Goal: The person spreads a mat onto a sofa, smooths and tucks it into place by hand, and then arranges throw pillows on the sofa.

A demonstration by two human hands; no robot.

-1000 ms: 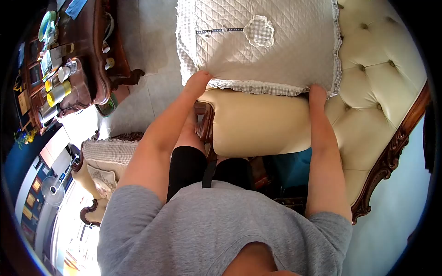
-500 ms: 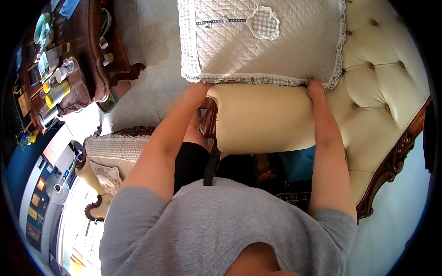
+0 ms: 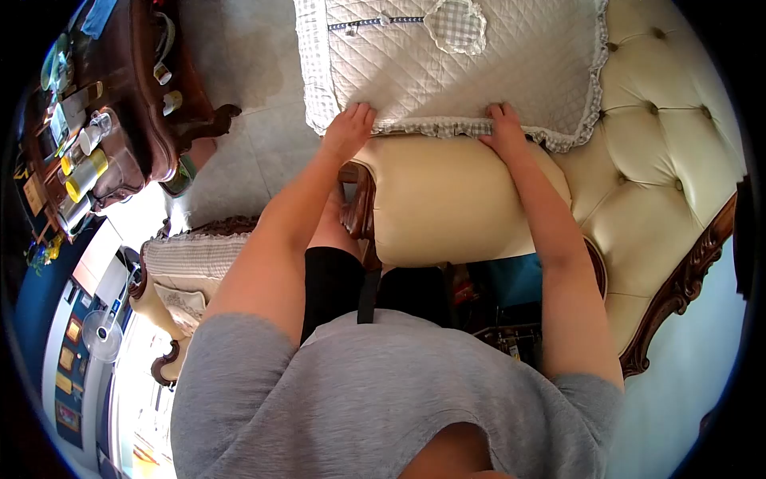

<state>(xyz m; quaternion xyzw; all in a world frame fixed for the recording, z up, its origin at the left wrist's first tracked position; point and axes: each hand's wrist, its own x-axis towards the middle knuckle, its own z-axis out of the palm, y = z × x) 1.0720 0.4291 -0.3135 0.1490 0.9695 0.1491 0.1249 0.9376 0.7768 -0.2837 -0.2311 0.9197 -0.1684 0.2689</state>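
A quilted, ruffle-edged sofa cover (image 3: 447, 80) with a checked patch lies over the seat beside the cream padded armrest (image 3: 455, 203). At the cover's near left corner, my left hand (image 3: 349, 130) has its fingers on the fabric and its thumb side by the ruffle; whether it pinches the cloth is unclear. My right hand (image 3: 504, 129) rests on the near ruffled edge, right of the middle, with fingertips on the quilting and thumb apart. The cover's near right corner lies against the tufted backrest (image 3: 654, 152), with no hand on it.
A dark carved wooden table (image 3: 152, 96) with cups and jars stands at the upper left. Below it are another covered sofa (image 3: 195, 259) and a fan (image 3: 102, 329). Grey tiled floor (image 3: 255, 72) lies between the table and the cover. A carved wooden frame (image 3: 686, 279) edges the backrest.
My right hand has let go of the near right corner and moved left along the edge. The cover's near edge has come closer against the armrest. My left hand stays near the left corner.
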